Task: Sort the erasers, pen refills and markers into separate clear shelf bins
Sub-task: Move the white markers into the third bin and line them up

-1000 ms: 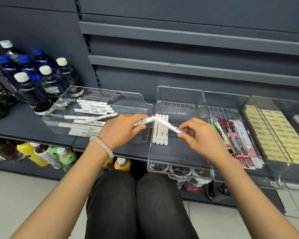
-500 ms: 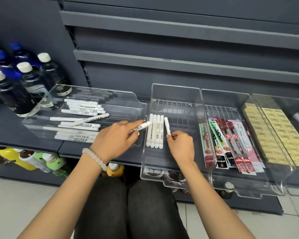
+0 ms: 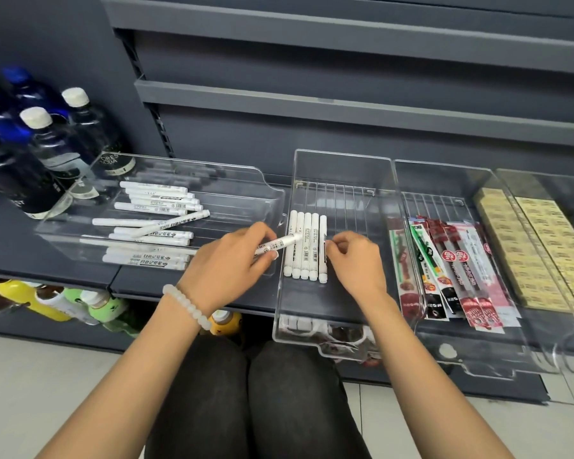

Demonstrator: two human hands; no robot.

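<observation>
My left hand [image 3: 229, 263] grips a white marker [image 3: 279, 245] by its lower end, its tip over the left wall of the middle clear bin [image 3: 348, 207]. Several white markers [image 3: 304, 246] lie side by side in that bin. My right hand [image 3: 355, 260] has curled fingertips pinching the rightmost marker [image 3: 322, 233] of the row. More loose markers [image 3: 153, 223] lie in the left clear bin [image 3: 246, 190]. Pen refill packs [image 3: 444, 260] fill the bin to the right, and yellow erasers [image 3: 531, 240] the far right bin.
Dark drink bottles [image 3: 43, 150] stand on the shelf at the left, beside the left bin. Coloured bottles [image 3: 50, 299] sit on the lower shelf. My knees [image 3: 252, 392] are under the shelf edge. Grey shelf rails [image 3: 345, 104] run behind the bins.
My right hand brought its marker down and laid it against the row in the middle bin. My left hand has kept its marker and shifted slightly toward that bin.
</observation>
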